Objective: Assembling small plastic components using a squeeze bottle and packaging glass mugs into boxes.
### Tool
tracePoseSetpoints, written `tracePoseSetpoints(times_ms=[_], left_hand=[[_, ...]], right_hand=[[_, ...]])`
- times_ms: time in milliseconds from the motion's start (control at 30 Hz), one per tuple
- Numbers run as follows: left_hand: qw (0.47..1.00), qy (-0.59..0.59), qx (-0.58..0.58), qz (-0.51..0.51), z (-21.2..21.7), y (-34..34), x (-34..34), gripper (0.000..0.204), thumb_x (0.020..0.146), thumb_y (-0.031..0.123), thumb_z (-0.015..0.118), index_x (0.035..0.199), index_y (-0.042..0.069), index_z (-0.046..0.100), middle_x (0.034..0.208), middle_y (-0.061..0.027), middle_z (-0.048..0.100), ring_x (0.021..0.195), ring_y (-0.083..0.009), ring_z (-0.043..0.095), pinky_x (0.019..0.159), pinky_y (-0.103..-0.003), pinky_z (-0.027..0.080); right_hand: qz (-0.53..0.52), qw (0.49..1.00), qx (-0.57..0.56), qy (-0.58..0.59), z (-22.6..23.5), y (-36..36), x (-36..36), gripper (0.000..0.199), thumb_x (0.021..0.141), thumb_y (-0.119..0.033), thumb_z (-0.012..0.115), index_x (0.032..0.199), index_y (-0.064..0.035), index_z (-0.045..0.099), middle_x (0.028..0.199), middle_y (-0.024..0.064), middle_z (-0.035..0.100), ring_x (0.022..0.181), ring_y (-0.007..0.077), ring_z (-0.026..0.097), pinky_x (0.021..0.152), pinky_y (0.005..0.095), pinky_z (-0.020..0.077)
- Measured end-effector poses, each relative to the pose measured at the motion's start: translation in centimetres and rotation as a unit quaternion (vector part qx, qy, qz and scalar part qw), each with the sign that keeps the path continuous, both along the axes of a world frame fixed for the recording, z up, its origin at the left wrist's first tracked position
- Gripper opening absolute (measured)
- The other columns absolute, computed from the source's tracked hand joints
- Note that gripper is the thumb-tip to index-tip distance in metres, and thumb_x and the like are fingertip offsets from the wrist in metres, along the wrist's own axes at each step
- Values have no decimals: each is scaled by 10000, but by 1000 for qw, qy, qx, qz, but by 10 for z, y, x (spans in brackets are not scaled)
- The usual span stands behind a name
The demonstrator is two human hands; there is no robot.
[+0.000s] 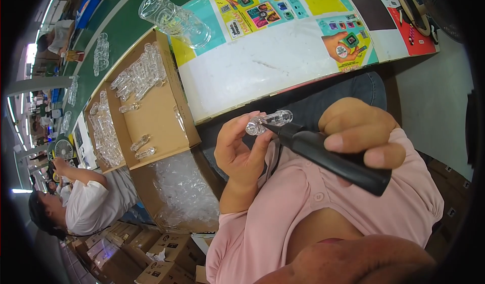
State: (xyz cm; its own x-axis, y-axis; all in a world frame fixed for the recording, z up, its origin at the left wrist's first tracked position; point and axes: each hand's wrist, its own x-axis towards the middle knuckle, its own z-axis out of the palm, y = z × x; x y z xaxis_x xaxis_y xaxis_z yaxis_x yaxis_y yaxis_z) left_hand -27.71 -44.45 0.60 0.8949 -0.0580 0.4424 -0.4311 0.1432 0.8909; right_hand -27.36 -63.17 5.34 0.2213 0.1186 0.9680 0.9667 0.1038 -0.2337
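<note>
Faces a long white-topped surface (pixel 252 66), covered along the far side with turquoise-and-yellow printed panels (pixel 257 3). Carries there bold lettering (pixel 236 29) on yellow, a square code (pixel 226 8) and rows of little product pictures (pixel 287 6). Repeats much the same artwork on a second printed panel (pixel 346 44) nearer the right end, near a plain dark rectangle (pixel 374 6) and a red sheet (pixel 425 44) with printed marks too small to make out. Has a co-worker in a white shirt (pixel 96 208) at left and stacked brown cardboard cartons (pixel 187 248) below, marked with dark symbols (pixel 173 244). Shows, against the surface's left edge, a shallow open cardboard box (pixel 146 114), with clear bulbed tube pieces (pixel 141 74) heaped at the far end and a few lying nearer. Adjoins, just below, a second cardboard box (pixel 206 170) of crumpled clear plastic bags (pixel 184 193). Includes a large clear wavy-walled cylinder (pixel 177 21) on the surface's left end. Grips a slim black plastic bottle (pixel 328 157) in the right hand (pixel 361 127), with the fingers clamped around the body. Pinches a small clear round-ended tube piece (pixel 279 117) in the left hand (pixel 240 150), with the thumb and fingers clamped on one end, just off the surface's near edge. Points the bottle's black tapered nozzle (pixel 279 130) at this piece; cannot tell whether touching it or just beside.
</note>
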Motion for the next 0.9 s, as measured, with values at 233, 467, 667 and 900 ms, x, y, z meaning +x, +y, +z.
tracePoseSetpoints(times_ms=[233, 467, 667, 900], left_hand=[[1000, -16, 26, 8, 0, -1, 2, 436, 679, -90, 697, 1074, -13, 530, 1004, -184, 588, 886, -262, 618, 787, -320, 500], [991, 33, 100, 79, -25, -7, 61, 397, 746, -38, 624, 1125, -18, 506, 1005, -116, 488, 854, -179, 529, 741, -268, 460], [965, 138, 163, 151, -48, 20, 129, 556, 766, 63, 638, 1248, -16, 372, 1134, -184, 477, 974, -238, 516, 822, -329, 447], [848, -100, 478, 208, -5, 18, 98, 532, 744, 185, 681, 1187, -2, 451, 1181, -230, 466, 1082, -383, 448, 901, -429, 386]], right_hand=[[-76, 934, 92, 337, 0, -12, 5, 314, 876, -264, 545, 1022, -1, 455, 911, 139, 530, 655, 143, 544, 565, 241, 469], [140, 575, 506, 627, -53, -19, 53, 130, 863, -227, 560, 905, -108, 589, 777, 2, 630, 580, 92, 563, 337, 177, 306], [148, 509, 514, 674, -63, -17, 55, 74, 848, -217, 581, 856, -144, 582, 714, -21, 599, 547, 67, 536, 333, 163, 262], [192, 512, 517, 658, -71, -34, 53, 123, 858, -201, 566, 898, -88, 594, 759, 54, 627, 533, 76, 576, 289, 148, 290]])
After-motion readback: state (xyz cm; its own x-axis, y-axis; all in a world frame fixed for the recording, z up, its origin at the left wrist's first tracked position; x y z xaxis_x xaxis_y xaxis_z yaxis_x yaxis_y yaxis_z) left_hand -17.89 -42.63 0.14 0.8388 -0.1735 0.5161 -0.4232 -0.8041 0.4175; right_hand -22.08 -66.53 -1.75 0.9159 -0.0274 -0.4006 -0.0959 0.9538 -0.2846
